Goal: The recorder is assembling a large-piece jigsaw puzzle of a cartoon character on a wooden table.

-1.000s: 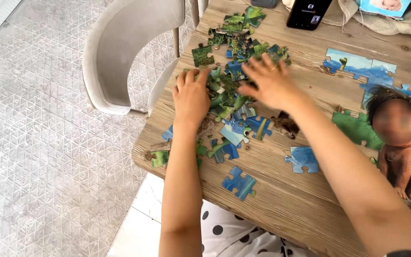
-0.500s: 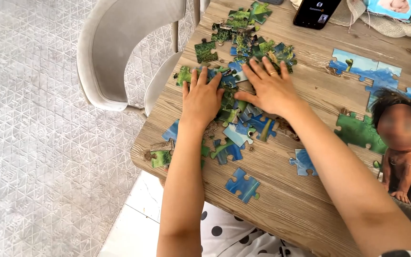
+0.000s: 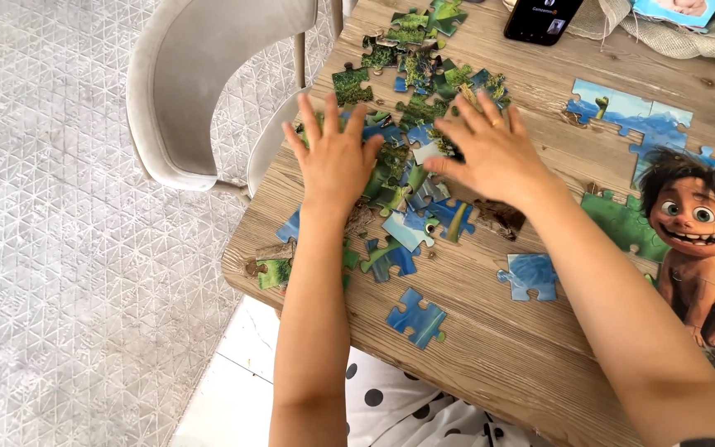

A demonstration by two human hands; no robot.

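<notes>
Head view: I see left hand (image 3: 334,157) and right hand (image 3: 494,153) now flat, fingers spread, gripping nothing, drawn closer over loose puzzle pieces (image 3: 407,124), still sorting.

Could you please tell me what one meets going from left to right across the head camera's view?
Beige upholstered chair → left hand flat on loose jigsaw pieces → right hand → black phone → assembled puzzle section showing a cartoon child.
</notes>
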